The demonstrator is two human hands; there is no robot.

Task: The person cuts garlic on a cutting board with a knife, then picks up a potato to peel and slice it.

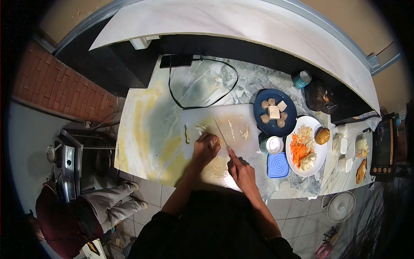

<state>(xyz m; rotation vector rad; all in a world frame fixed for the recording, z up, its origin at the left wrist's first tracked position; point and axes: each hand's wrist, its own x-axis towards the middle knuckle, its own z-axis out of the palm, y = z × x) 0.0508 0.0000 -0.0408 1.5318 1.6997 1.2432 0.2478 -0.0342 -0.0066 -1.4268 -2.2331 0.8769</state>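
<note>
My right hand [241,170] grips a knife [222,131] by its handle, with the long blade pointing away from me over the white cutting board [246,113]. Just left of the blade, my left hand [207,147] is closed with curled fingers around a small pale piece of food [213,143], mostly hidden by them. Pale cut strips [201,127] lie beyond my left hand. More thin strips [231,130] lie to the right of the knife. A curved green piece [187,134] rests near the board's left edge.
Right of the board stand a dark blue plate [261,121] with brown balls and pale blocks, a tub [273,145], a blue lid [278,165] and a white plate [320,162] of shredded food. A cable [169,82] loops behind. Another person [71,216] is at lower left.
</note>
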